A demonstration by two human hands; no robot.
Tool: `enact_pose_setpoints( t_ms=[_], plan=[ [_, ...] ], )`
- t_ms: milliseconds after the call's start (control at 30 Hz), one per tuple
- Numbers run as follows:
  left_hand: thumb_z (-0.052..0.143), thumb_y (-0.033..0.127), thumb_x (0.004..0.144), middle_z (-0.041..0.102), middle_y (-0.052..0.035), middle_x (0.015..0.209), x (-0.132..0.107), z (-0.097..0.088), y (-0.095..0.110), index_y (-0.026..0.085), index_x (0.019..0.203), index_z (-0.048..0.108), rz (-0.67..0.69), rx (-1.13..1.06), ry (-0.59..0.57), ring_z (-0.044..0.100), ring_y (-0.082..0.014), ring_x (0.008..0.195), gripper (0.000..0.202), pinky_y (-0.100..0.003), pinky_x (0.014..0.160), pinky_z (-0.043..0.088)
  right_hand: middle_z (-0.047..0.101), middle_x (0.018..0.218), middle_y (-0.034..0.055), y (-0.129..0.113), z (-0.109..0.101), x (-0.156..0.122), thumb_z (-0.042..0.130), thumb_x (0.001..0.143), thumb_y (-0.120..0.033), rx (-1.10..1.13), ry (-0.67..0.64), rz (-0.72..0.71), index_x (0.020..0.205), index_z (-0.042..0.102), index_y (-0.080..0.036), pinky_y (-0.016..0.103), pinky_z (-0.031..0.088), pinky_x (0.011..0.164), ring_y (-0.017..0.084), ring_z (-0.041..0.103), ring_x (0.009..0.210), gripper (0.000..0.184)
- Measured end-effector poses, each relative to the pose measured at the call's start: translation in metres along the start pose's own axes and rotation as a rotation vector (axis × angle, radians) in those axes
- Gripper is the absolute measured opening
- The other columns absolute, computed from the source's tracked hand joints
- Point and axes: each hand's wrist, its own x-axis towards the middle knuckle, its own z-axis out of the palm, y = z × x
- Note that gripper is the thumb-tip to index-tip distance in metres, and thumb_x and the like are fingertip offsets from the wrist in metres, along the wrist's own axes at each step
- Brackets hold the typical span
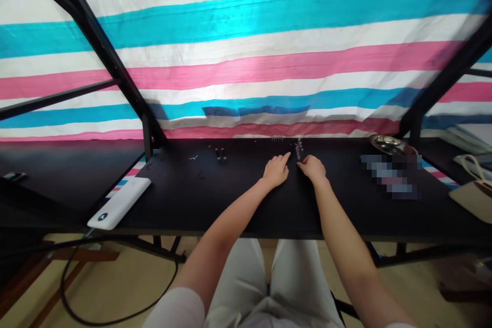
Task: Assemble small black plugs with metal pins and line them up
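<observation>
My left hand (275, 170) rests on the black tabletop (230, 200), its index finger stretched out toward a small cluster of clear, greyish pieces (299, 147). Nothing shows in its fingers. Just right of it, my right hand (313, 169) is closed in a pinch at the near end of that cluster. Whatever it may hold is too small to make out. Behind the hands, a short row of similar tiny pieces (277, 138) lies along the table's back edge. Two small dark cylinders (220, 154) with pale ends stand or lie to the left; I cannot tell which.
A white power bank (120, 204) with a black cable (63, 287) lies at the left edge. A shiny metal dish (392, 144) sits at the back right, beside a blurred patch. Black frame bars (103, 56) and a striped sheet (246, 69) rise behind. White scraps (193, 157) lie left.
</observation>
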Motion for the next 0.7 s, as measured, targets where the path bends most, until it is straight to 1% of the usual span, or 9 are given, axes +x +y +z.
enact_pose_setpoints(
  t_ms=[67, 133, 200, 267, 367, 467, 600, 700],
  plan=[
    [0.040, 0.019, 0.084, 0.055, -0.0092, 0.105, 0.012, 0.006, 0.001, 0.019, 0.140, 0.025, -0.018, 0.043, -0.019, 0.049, -0.0202, 0.095, 0.058, -0.032, 0.080, 0.041, 0.063, 0.100, 0.0127, 0.000, 0.004, -0.001, 0.058, 0.074, -0.041, 0.016, 0.057, 0.001, 0.094, 0.061, -0.017, 0.032, 0.043, 0.073, 0.025, 0.059, 0.094, 0.031],
    [0.039, 0.018, 0.085, 0.055, -0.0095, 0.105, 0.022, 0.010, 0.002, 0.020, 0.141, 0.023, -0.027, 0.084, -0.034, 0.049, -0.0207, 0.096, 0.058, -0.032, 0.078, 0.041, 0.061, 0.103, 0.0137, -0.002, 0.008, -0.001, 0.057, 0.075, -0.042, 0.019, 0.102, -0.008, 0.096, 0.060, -0.017, 0.034, 0.042, 0.076, 0.025, 0.057, 0.098, 0.033],
    [0.038, 0.018, 0.087, 0.055, -0.0102, 0.106, 0.028, 0.013, 0.002, 0.020, 0.138, 0.028, -0.034, 0.109, -0.040, 0.049, -0.0210, 0.096, 0.053, -0.031, 0.076, 0.041, 0.060, 0.103, 0.0139, -0.004, 0.012, -0.001, 0.055, 0.077, -0.041, 0.022, 0.134, -0.016, 0.098, 0.059, -0.016, 0.036, 0.041, 0.078, 0.026, 0.056, 0.099, 0.032],
    [0.037, 0.020, 0.089, 0.054, -0.0107, 0.107, 0.032, 0.013, 0.002, 0.018, 0.133, 0.037, -0.045, 0.107, -0.024, 0.050, -0.0209, 0.096, 0.044, -0.031, 0.075, 0.041, 0.060, 0.102, 0.0134, -0.006, 0.015, 0.000, 0.054, 0.079, -0.038, 0.027, 0.159, -0.025, 0.100, 0.059, -0.016, 0.036, 0.039, 0.079, 0.025, 0.055, 0.099, 0.031],
    [0.037, 0.026, 0.090, 0.056, -0.0097, 0.103, 0.033, 0.013, 0.001, 0.017, 0.117, 0.050, -0.087, 0.065, 0.013, 0.051, -0.0195, 0.093, 0.031, -0.029, 0.073, 0.042, 0.061, 0.101, 0.0121, -0.007, 0.019, 0.003, 0.052, 0.080, -0.037, 0.029, 0.179, -0.037, 0.099, 0.059, -0.016, 0.035, 0.038, 0.079, 0.025, 0.055, 0.098, 0.029],
    [0.039, 0.028, 0.090, 0.058, -0.0074, 0.098, 0.030, 0.012, -0.001, 0.018, 0.103, 0.056, -0.147, -0.021, 0.075, 0.053, -0.0174, 0.088, 0.023, -0.026, 0.071, 0.043, 0.062, 0.100, 0.0108, -0.007, 0.021, 0.007, 0.051, 0.080, -0.037, 0.032, 0.187, -0.038, 0.097, 0.059, -0.017, 0.034, 0.037, 0.078, 0.024, 0.055, 0.096, 0.028],
    [0.044, 0.025, 0.087, 0.060, -0.0038, 0.086, 0.023, 0.013, -0.007, 0.018, 0.100, 0.057, -0.155, -0.229, 0.203, 0.054, -0.0143, 0.080, 0.020, -0.024, 0.071, 0.043, 0.063, 0.097, 0.0090, -0.008, 0.020, 0.007, 0.050, 0.081, -0.035, 0.021, 0.188, -0.058, 0.092, 0.060, -0.018, 0.033, 0.036, 0.075, 0.024, 0.055, 0.094, 0.023],
    [0.047, 0.027, 0.085, 0.060, -0.0023, 0.079, 0.013, 0.013, -0.011, 0.018, 0.098, 0.059, -0.152, -0.375, 0.277, 0.054, -0.0120, 0.071, 0.019, -0.023, 0.069, 0.043, 0.064, 0.095, 0.0089, -0.010, 0.017, 0.003, 0.048, 0.082, -0.032, -0.006, 0.160, -0.097, 0.090, 0.059, -0.018, 0.031, 0.037, 0.073, 0.022, 0.057, 0.090, 0.019]
  ],
)
